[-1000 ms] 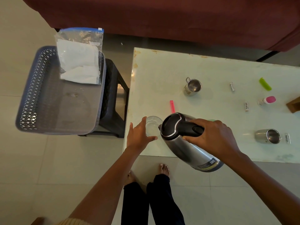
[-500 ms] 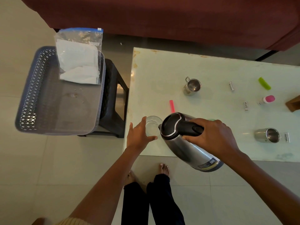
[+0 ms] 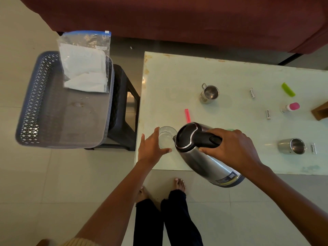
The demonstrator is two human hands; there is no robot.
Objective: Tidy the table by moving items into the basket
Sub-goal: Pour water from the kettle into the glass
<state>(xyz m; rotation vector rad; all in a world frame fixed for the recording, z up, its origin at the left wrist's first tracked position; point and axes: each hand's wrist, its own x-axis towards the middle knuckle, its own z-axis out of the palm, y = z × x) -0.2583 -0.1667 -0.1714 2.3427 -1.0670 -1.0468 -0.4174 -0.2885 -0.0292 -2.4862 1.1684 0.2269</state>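
One grey basket (image 3: 33,103) at the frame's left holds a zip bag (image 3: 85,64), while at centre the left hand (image 3: 150,148) curls round a glass (image 3: 166,137) on the bench (image 3: 177,77) and, just right, the right hand (image 3: 230,148) grips the handle of a tilted kettle (image 3: 204,162), spout at the glass rim.

Stainless-steel kettle with black lid and handle (image 3: 204,160) is tilted over the pale glass table's (image 3: 177,77) near edge, spout at the clear drinking glass (image 3: 166,134) standing upright near the table's near-left corner. Grey perforated plastic basket (image 3: 30,107) sits left of the table, with a zip bag of white paper (image 3: 85,68) leaning at its far end.
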